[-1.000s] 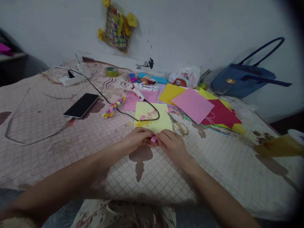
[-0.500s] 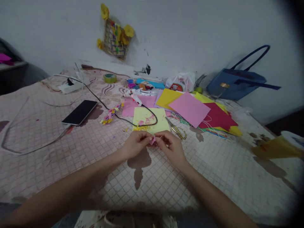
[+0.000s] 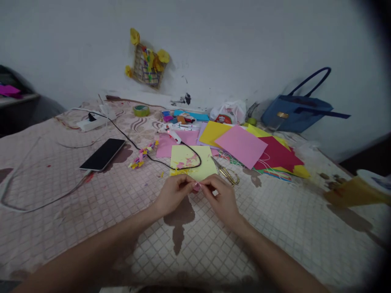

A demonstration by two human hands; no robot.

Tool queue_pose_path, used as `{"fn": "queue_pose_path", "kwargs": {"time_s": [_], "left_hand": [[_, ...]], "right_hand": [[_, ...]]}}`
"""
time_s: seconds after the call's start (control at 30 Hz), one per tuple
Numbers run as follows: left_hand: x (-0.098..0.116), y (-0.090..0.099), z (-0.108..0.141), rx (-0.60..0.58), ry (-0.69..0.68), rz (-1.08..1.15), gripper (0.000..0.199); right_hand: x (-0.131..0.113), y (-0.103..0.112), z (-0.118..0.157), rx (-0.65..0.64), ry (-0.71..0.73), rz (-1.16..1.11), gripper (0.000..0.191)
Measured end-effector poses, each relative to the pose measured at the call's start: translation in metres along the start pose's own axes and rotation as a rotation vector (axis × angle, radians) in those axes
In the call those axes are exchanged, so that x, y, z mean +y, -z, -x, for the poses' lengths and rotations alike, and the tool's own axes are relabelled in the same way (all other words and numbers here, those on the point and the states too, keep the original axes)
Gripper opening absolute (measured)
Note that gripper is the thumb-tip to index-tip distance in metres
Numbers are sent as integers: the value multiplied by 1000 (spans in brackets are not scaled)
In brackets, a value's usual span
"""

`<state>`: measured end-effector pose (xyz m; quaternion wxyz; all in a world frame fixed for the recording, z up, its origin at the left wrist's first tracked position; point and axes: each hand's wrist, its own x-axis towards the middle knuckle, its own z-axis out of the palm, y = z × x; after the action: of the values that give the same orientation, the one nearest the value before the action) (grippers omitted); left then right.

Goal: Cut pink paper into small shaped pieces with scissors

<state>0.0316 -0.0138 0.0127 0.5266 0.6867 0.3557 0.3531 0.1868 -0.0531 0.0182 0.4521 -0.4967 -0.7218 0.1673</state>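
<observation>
Between my fingertips is a small piece of pink paper (image 3: pixel 197 187), partly hidden by the fingers. My left hand (image 3: pixel 174 193) pinches its left side, and my right hand (image 3: pixel 222 197) pinches the right side. Both hands are held over the near edge of a pale yellow sheet (image 3: pixel 203 159) strewn with pink and yellow paper scraps. Gold-handled scissors (image 3: pixel 227 174) lie just beyond my right hand. Past the sheet, a white glue gun (image 3: pixel 171 133) rests on pink paper, its black cord looping across the yellow sheet.
Small multicoloured paper pieces (image 3: pixel 143 154) lie left of the sheet, near a tablet (image 3: pixel 103 154) with a cable. Coloured sheets (image 3: pixel 242 145) and strings are spread to the right. Further back are green tape (image 3: pixel 141 110), a power strip (image 3: pixel 96 121) and a blue bag (image 3: pixel 297 112).
The view has tilted up a little, so the table things sit lower. Both hands keep pinching the pink paper, with the fingertips drawn slightly closer and less of the paper showing.
</observation>
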Motion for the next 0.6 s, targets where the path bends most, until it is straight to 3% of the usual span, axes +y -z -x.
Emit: {"fn": "queue_pose_path", "kwargs": {"time_s": [0.13, 0.27, 0.37, 0.6], "left_hand": [[3, 2, 2, 4, -79, -120, 18], [2, 1, 2, -67, -82, -120, 15], [-2, 0, 1, -138, -32, 13, 16], [-4, -2, -1, -238, 110, 304, 21]], "right_hand": [[0, 1, -2, -73, -61, -56, 10], [2, 4, -4, -188, -157, -181, 13], [6, 5, -5, -256, -230, -335, 16], [15, 0, -4, -229, -475, -715, 21]]}}
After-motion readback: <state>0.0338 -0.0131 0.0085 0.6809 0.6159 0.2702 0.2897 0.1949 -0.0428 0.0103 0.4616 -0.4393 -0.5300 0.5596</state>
